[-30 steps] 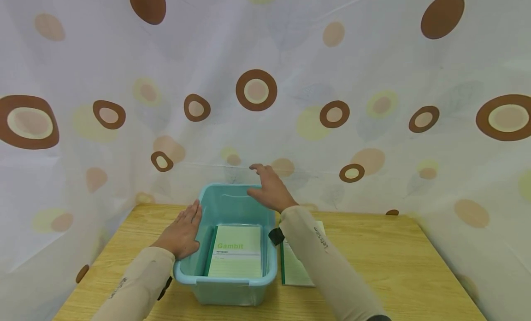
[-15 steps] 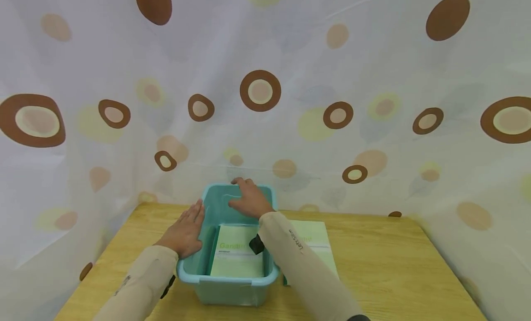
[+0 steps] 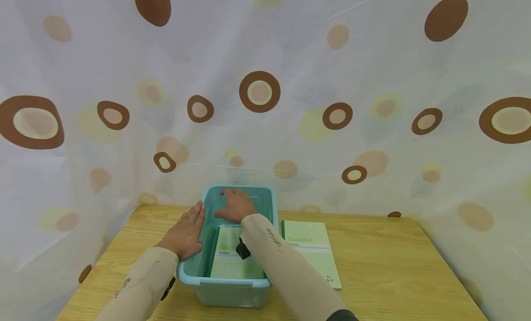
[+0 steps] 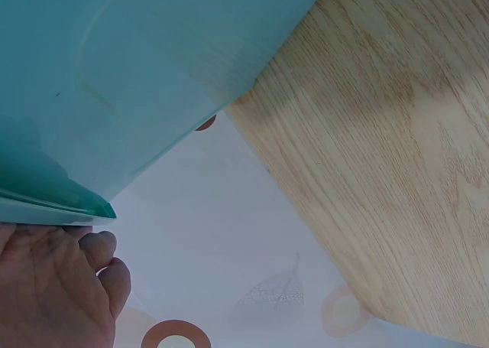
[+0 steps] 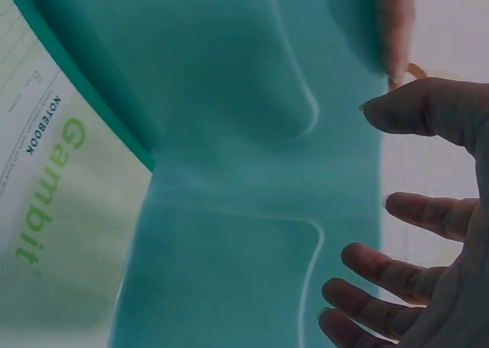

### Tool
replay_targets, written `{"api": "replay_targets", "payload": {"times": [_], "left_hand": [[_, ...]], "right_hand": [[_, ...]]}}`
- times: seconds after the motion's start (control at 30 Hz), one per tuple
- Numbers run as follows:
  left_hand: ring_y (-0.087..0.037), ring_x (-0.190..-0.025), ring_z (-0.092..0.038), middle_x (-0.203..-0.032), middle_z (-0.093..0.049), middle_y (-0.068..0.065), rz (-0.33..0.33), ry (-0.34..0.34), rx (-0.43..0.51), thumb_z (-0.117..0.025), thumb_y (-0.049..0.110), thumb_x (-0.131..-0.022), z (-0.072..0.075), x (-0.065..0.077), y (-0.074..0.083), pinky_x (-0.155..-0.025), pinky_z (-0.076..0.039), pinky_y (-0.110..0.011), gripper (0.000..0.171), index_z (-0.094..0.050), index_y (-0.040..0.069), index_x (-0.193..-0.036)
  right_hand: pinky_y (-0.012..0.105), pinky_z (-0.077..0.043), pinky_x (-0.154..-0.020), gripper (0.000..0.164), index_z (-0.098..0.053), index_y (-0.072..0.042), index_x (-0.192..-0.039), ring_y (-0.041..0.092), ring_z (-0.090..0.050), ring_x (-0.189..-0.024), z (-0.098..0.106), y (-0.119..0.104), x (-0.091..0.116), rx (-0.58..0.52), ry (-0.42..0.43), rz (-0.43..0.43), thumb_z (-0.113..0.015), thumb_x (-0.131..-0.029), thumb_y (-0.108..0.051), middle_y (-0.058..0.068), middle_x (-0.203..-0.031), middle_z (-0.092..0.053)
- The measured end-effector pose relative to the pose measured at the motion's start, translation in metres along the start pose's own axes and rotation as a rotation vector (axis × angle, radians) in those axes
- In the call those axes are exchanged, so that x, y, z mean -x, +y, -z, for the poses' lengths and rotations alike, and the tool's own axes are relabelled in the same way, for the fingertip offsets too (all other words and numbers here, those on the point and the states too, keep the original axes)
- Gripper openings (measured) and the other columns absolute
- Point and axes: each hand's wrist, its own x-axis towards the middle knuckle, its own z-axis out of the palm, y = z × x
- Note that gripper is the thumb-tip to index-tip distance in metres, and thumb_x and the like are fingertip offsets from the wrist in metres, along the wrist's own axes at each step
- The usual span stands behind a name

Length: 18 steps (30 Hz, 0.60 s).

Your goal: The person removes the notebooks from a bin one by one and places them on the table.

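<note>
A light-blue plastic bin (image 3: 226, 281) stands on the table, a green-spined "Gambit" notebook (image 3: 230, 268) lying inside it, cover up. My left hand (image 3: 184, 233) rests on the bin's left rim with fingers straight; the left wrist view has its palm and fingertips (image 4: 114, 283) at that edge. My right hand (image 3: 235, 207) is over the far part of the bin, beyond the notebook, fingers spread and holding nothing. In the right wrist view its fingers (image 5: 397, 275) point toward the bin's inner wall (image 5: 229, 279). The right forearm partly covers the notebook.
Right of the bin a second "Gambit" notebook (image 3: 321, 256) lies flat on the wooden table (image 3: 386, 265), partly behind the right sleeve. A white sheet (image 3: 290, 127) with brown and yellow spots hangs behind the table and along its sides.
My right hand has moved left and down, from above the bin's right rim to over its inside. The notebook on the right shows more now. The left hand stays at the rim.
</note>
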Motion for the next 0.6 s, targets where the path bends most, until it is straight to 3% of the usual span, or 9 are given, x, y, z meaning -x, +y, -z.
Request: {"api": "replay_targets", "payload": {"times": [0.3,0.6], "left_hand": [[-0.045,-0.143,-0.013,-0.155,-0.011,-0.031,0.001,-0.004,0.004,-0.050,0.007,-0.078,0.002,0.003,0.001,-0.115,-0.016,-0.055,0.078,-0.018,-0.017,-0.145],[-0.045,-0.143,-0.014,-0.155,-0.010,-0.032,-0.008,0.000,-0.017,-0.051,0.007,-0.079,0.002,0.000,0.000,-0.115,-0.016,-0.055,0.078,-0.018,-0.018,-0.145]], "right_hand": [[0.049,-0.038,-0.104,0.064,-0.049,-0.017,-0.140,0.035,-0.042,-0.129,-0.023,-0.001,-0.005,0.070,-0.055,-0.083,-0.070,-0.083,-0.038,0.015,-0.143,-0.042],[0.054,-0.032,-0.106,0.071,-0.049,-0.020,-0.140,0.034,-0.040,-0.129,-0.055,0.008,-0.015,0.161,-0.073,-0.151,-0.074,-0.079,-0.044,0.014,-0.141,-0.044]]}}
